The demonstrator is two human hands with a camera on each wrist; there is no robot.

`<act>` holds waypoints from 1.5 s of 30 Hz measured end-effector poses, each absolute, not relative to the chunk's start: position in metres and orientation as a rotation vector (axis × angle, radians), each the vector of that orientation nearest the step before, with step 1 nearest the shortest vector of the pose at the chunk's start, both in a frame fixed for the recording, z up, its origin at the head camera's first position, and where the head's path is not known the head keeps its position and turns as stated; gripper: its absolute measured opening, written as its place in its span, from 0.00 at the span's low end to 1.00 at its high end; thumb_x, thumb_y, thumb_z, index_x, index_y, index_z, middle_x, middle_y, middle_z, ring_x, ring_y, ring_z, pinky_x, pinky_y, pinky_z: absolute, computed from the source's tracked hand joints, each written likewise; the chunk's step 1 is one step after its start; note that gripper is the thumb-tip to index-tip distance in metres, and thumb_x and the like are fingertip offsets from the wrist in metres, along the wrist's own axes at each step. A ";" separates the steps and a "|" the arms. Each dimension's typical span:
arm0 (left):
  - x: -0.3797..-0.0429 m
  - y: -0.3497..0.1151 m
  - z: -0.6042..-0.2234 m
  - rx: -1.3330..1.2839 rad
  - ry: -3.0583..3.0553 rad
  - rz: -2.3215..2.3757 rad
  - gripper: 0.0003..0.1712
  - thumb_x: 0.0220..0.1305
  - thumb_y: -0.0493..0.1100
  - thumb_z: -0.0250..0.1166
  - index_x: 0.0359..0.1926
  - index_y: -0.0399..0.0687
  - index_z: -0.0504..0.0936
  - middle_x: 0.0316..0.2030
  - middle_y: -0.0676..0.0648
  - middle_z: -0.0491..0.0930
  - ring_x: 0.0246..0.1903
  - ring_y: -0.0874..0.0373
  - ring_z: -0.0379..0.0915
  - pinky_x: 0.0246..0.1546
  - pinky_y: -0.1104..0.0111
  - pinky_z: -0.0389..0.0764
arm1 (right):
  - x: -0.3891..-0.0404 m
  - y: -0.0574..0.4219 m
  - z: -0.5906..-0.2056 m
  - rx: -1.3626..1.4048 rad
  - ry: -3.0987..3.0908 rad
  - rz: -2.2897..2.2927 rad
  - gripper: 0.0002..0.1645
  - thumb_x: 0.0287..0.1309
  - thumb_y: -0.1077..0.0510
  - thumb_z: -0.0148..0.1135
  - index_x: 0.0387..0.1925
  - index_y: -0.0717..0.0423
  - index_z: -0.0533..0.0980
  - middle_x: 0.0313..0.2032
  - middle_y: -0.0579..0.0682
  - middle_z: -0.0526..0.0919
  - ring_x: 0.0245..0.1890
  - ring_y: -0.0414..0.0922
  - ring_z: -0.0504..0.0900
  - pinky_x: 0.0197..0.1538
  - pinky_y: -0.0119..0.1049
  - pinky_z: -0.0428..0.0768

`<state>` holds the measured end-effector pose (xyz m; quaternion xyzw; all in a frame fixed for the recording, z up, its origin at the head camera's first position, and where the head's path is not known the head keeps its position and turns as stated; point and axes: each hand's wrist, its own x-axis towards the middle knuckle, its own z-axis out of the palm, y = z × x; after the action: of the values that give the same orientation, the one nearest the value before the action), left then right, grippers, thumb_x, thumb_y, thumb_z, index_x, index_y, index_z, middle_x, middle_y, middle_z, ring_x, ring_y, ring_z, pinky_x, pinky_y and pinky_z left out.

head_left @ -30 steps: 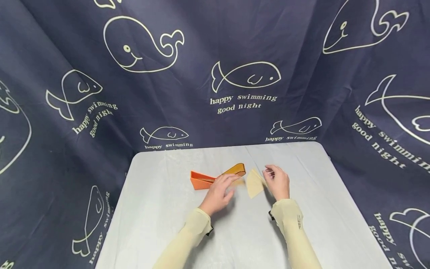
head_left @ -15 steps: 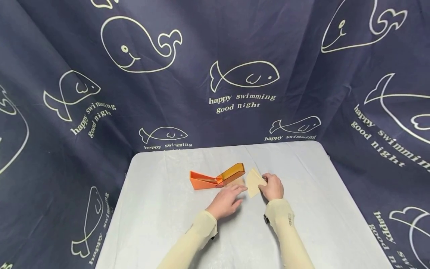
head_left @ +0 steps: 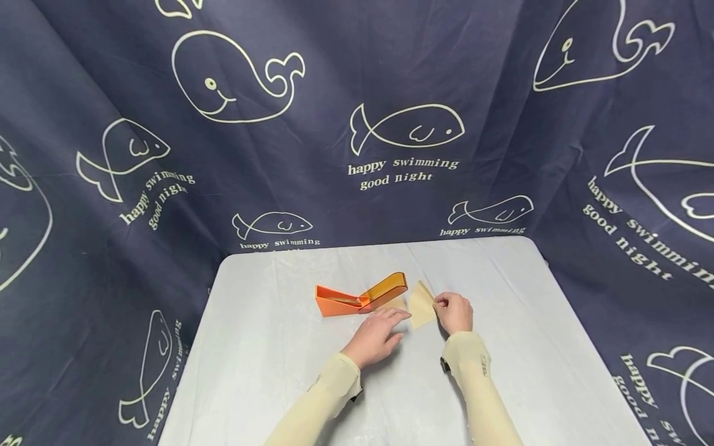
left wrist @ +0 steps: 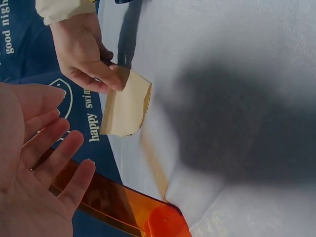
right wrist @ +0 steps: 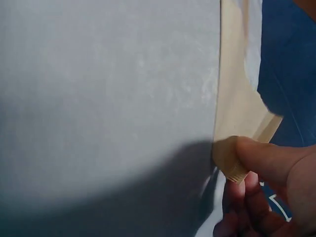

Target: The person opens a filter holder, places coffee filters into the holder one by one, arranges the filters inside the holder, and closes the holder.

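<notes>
A tan paper coffee filter [head_left: 421, 311], fan-shaped, stands out over the table in the head view. My right hand [head_left: 454, 313] pinches its right edge between thumb and fingers; the right wrist view shows the thumb [right wrist: 266, 158] on the filter's ribbed seam [right wrist: 238, 174]. My left hand [head_left: 375, 337] is just left of the filter, fingers extended and apart, holding nothing. Whether its fingertips touch the paper is unclear. Behind it lies an orange filter box [head_left: 337, 305], its amber see-through lid [head_left: 386, 291] swung out to the right. More tan paper [head_left: 397, 304] shows beside the lid.
A white-covered table [head_left: 279, 371] bears everything. Dark blue curtain [head_left: 407, 62] with white fish and whale drawings encloses its back and sides. Thin contents [head_left: 348, 301] inside the orange box are too small to make out.
My left hand has moved from the box and lid toward the front right. My right hand has come down and left to the filter and now pinches its edge. The box stays put.
</notes>
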<state>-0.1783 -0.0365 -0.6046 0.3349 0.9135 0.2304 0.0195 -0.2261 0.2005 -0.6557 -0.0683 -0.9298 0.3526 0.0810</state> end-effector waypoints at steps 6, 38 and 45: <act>-0.177 -0.041 -0.599 1.026 2.846 0.740 0.27 0.73 0.43 0.63 0.70 0.51 0.75 0.67 0.53 0.77 0.70 0.56 0.70 0.70 0.57 0.71 | -0.217 0.205 -0.645 -0.167 -2.749 1.105 0.06 0.60 0.62 0.71 0.38 0.60 0.89 0.32 0.56 0.90 0.31 0.53 0.86 0.40 0.51 0.83; -0.210 -0.096 -0.525 0.846 2.983 1.359 0.22 0.74 0.45 0.64 0.66 0.54 0.78 0.58 0.54 0.82 0.55 0.57 0.78 0.52 0.59 0.82 | -0.186 0.174 -0.484 0.100 -2.335 1.737 0.09 0.62 0.66 0.71 0.41 0.69 0.86 0.34 0.59 0.88 0.28 0.36 0.82 0.33 0.25 0.80; -0.211 -0.089 -0.515 0.696 2.763 1.605 0.23 0.74 0.52 0.64 0.66 0.59 0.78 0.50 0.57 0.86 0.52 0.60 0.80 0.58 0.57 0.78 | -0.190 0.150 -0.489 0.265 -2.392 1.672 0.06 0.60 0.67 0.71 0.39 0.67 0.86 0.37 0.63 0.89 0.32 0.33 0.84 0.43 0.23 0.79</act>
<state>-0.2111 -0.0889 -0.5152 0.2125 0.8431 0.4897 -0.0645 -0.1896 0.1504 -0.4893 0.0900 -0.8117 0.5674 0.1051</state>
